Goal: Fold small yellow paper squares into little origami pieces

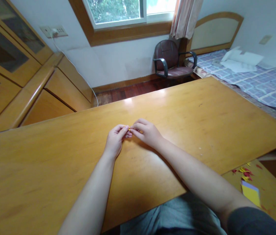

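Note:
My left hand (115, 138) is closed, with its thumb and fingers pinching a small piece of yellow folded paper (129, 129). My right hand (147, 132) meets it from the right, its thumb and fingertips pinched on the same piece. Both hands are just above the middle of the wooden table (66, 169). Most of the paper is hidden by the fingers, so its exact shape cannot be made out.
At lower right, a lower surface holds several small red and yellow folded paper pieces (246, 173) and a stack of yellow paper sheets (251, 194). Beyond the table stand an armchair (167, 58), a bed (262, 81) and a wooden cabinet (62, 88).

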Motion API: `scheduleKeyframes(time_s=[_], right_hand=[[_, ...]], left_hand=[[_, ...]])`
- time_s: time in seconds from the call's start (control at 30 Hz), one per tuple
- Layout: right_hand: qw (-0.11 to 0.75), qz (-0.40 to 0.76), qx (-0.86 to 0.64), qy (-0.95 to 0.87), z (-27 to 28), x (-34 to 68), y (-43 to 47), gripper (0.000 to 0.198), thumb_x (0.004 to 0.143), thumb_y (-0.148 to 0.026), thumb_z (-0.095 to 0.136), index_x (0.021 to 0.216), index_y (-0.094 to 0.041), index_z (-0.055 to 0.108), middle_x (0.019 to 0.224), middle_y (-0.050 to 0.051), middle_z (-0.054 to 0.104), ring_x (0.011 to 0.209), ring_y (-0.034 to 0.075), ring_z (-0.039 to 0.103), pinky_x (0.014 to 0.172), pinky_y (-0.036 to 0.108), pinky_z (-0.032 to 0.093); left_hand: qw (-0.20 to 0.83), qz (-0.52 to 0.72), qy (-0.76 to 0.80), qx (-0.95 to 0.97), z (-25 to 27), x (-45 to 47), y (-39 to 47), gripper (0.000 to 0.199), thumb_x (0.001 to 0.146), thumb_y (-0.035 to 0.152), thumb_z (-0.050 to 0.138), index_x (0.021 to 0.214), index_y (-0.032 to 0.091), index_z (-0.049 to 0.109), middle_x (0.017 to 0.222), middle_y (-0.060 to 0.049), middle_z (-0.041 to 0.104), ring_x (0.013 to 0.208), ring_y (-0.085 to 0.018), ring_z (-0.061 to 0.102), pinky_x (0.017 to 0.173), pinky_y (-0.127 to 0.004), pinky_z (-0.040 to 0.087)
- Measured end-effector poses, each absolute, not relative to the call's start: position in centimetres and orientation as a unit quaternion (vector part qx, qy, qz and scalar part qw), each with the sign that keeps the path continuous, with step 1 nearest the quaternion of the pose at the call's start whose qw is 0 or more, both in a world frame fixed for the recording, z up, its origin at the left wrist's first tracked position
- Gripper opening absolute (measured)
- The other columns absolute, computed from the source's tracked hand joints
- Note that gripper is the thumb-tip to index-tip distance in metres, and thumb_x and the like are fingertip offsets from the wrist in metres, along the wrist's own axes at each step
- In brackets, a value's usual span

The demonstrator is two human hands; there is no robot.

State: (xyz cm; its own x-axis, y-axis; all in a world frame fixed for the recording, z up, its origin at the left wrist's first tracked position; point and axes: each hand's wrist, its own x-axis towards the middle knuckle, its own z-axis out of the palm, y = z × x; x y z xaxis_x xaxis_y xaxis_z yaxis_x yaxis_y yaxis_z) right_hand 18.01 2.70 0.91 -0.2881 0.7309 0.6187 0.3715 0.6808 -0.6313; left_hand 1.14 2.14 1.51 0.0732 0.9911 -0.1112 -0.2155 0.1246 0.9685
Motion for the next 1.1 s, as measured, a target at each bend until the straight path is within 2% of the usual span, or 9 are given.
scheduleKeyframes(time_s=[0.3,0.6,1.1], right_hand=[[0.483,0.227,-0.36,-0.765,1.03,18.04,2.7,0.011,0.092,-0.023,0.064,0.088,-0.016,0.07,0.086,0.005,0.065,0.074,0.012,0.062,0.071,0.024,0.052],[0.501,0.264,-0.4,-0.721,1.11,18.16,3.02,0.006,0.086,-0.019,0.069,0.082,-0.017,0.072,0.076,0.001,0.067,0.071,0.012,0.061,0.068,0.023,0.049],[0.467,0.161,-0.341,-0.8,0.76,18.11,2.67,0.016,0.094,-0.022,0.06,0.101,-0.022,0.074,0.094,0.007,0.069,0.085,0.015,0.067,0.077,0.026,0.055]], left_hand=[[0.597,0.503,0.456,0.426,1.59,1.19,2.14,0.031,0.068,0.041,0.082,0.074,0.015,0.068,0.066,-0.001,0.068,0.06,-0.011,0.063,0.062,-0.022,0.053],[0.602,0.49,0.456,0.435,1.34,1.02,2.09,0.031,0.068,0.038,0.082,0.08,0.015,0.066,0.069,-0.002,0.07,0.062,-0.012,0.065,0.067,-0.024,0.054],[0.612,0.502,0.456,0.407,1.8,1.07,2.02,0.021,0.067,0.032,0.078,0.073,0.016,0.065,0.062,0.0,0.066,0.057,-0.01,0.06,0.06,-0.02,0.049]])
